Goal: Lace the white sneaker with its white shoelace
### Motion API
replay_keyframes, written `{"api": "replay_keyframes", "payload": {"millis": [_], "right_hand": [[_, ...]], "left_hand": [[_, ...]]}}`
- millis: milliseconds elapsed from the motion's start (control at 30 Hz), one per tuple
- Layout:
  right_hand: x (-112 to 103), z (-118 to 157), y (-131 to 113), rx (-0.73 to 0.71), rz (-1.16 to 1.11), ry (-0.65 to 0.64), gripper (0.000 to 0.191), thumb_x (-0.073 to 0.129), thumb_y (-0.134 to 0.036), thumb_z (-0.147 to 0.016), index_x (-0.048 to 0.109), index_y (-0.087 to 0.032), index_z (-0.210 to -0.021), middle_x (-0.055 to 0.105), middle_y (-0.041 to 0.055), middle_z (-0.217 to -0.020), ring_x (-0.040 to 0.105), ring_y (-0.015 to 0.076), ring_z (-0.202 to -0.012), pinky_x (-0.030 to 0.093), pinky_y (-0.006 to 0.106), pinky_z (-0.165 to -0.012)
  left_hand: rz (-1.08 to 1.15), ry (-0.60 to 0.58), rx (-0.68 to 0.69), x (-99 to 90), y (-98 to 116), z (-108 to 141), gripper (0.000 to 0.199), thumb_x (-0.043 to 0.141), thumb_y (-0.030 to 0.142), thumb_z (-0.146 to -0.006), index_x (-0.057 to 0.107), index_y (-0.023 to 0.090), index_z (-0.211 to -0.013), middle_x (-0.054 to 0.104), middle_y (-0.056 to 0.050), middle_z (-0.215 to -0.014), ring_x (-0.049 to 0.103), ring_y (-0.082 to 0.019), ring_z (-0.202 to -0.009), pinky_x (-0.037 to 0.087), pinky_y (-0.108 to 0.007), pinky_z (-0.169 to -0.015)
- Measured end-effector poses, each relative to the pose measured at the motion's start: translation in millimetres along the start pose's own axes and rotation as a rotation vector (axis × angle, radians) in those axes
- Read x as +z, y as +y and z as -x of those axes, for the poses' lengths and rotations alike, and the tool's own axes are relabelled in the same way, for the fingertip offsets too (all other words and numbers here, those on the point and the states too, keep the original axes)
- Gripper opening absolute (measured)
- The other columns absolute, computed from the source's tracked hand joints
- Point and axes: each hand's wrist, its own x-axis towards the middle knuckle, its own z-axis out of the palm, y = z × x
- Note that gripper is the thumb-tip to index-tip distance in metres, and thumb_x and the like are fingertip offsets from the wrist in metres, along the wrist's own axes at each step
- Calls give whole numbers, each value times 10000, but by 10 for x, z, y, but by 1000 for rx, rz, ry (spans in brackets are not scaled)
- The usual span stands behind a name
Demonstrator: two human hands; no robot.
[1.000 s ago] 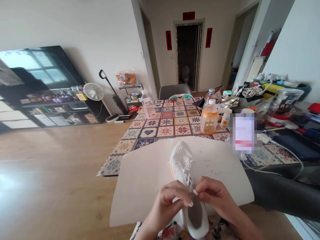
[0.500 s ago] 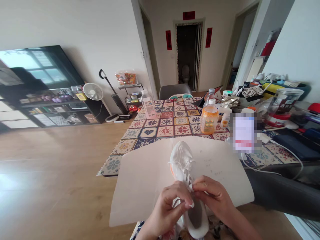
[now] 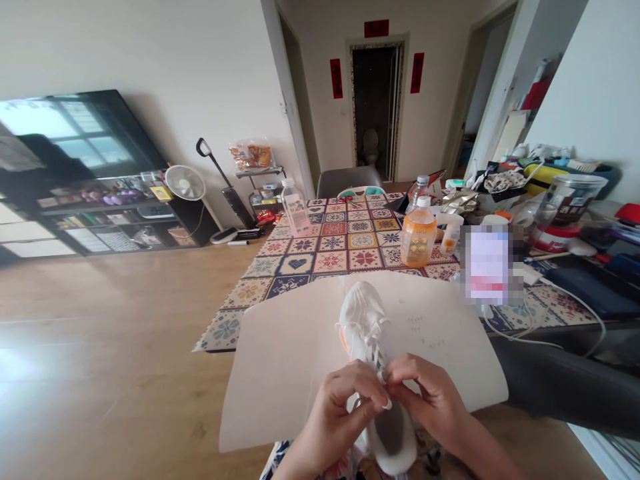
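Note:
A white knit sneaker (image 3: pixel 361 313) rests in front of me, toe pointing away and dark insole (image 3: pixel 393 433) showing through the heel opening. Its white lace (image 3: pixel 376 347) crosses the eyelets in loose rows. My left hand (image 3: pixel 340 413) and my right hand (image 3: pixel 425 390) meet over the shoe's middle, both pinching the lace between fingertips. Those fingers hide the lower lacing. Behind the shoe lies a large white sheet (image 3: pixel 285 373) with small handwritten marks.
A patterned tile-print tablecloth (image 3: pixel 320 260) holds an orange-capped juice bottle (image 3: pixel 419 240) and a clear bottle (image 3: pixel 296 208). Clutter and a white cable lie to the right. A pixelated patch (image 3: pixel 489 267) hides something there. A wood floor spreads left.
My fingertips have drawn closer together on the lace at the shoe's middle. The shoe and sheet stay nearly in place.

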Motion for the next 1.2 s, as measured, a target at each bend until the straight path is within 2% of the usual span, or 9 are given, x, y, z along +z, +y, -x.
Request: {"api": "replay_keyframes", "payload": {"millis": [133, 233, 300, 500, 600, 700, 867, 1067, 1200], "right_hand": [[-20, -35, -47, -33, 68, -46, 97, 588, -283, -1025, 672, -264, -979, 745, 20, -846, 706, 168, -775, 562, 238, -721], [-15, -43, -66, -55, 83, -49, 105, 591, -327, -1028, 675, -266, -1010, 744, 29, -853, 713, 172, -776, 572, 245, -716], [-10, -42, -69, -74, 85, -40, 119, 599, -358, -1023, 669, -263, -1017, 737, 31, -851, 712, 174, -770, 575, 248, -712], [-23, -17, -84, -63, 108, -80, 37, 605, -282, -1018, 635, -269, -1037, 725, 26, -892, 694, 170, -802, 563, 243, -725], [-32, -8, -92, -76, 118, -78, 61, 580, -239, -1024, 623, -272, -1051, 707, 20, -886, 681, 160, -792, 551, 233, -725], [-34, -10, -87, -84, 126, -92, 82, 559, -232, -1031, 611, -275, -1079, 710, 26, -900, 679, 165, -795, 549, 239, -724], [-25, -16, -59, -83, 124, -93, 85, 554, -220, -1028, 615, -274, -1053, 711, 24, -879, 672, 172, -789, 548, 247, -726], [-22, 18, -62, -75, 155, -66, 81, 517, -265, -1045, 597, -274, -1046, 723, 20, -861, 684, 178, -762, 549, 248, -714], [-1, 47, -87, -28, 234, 57, 96, 518, -286, -1038, 605, -266, -1004, 714, -1, -811, 682, 157, -698, 535, 217, -680]], "left_hand": [[43, 109, -77, 21, -53, 13, 195, 774, 344, -879, 738, 194, -759, 721, -31, -716, 632, -142, -679, 499, -227, -675], [125, 197, -208, 51, -101, 45, 237, 856, 381, -787, 731, 202, -879, 699, -6, -719, 616, -139, -681, 493, -225, -675], [147, 209, -249, 68, -128, 65, 306, 869, 384, -769, 732, 211, -981, 685, 6, -713, 608, -139, -677, 491, -231, -682], [-47, 192, -147, 65, -133, 63, 191, 793, 366, -855, 785, 234, -993, 646, -9, -758, 578, -145, -685, 481, -246, -681], [-110, 144, -99, 27, -103, 39, 209, 780, 397, -862, 783, 234, -992, 650, -22, -796, 585, -153, -702, 481, -253, -692], [-118, 87, -122, -3, -81, 25, 291, 727, 486, -881, 763, 203, -942, 672, -42, -801, 594, -169, -721, 478, -267, -708], [-80, 109, -208, 12, -87, 5, 401, 717, 567, -853, 685, 178, -763, 653, -23, -705, 564, -160, -665, 461, -259, -664], [-83, 123, -173, 24, -101, 5, 363, 735, 509, -867, 676, 179, -729, 697, -40, -721, 610, -164, -669, 490, -264, -674], [-150, 86, -49, 17, -45, -1, 284, 709, 395, -924, 669, 189, -733, 699, -35, -702, 638, -169, -696, 499, -268, -701]]}}
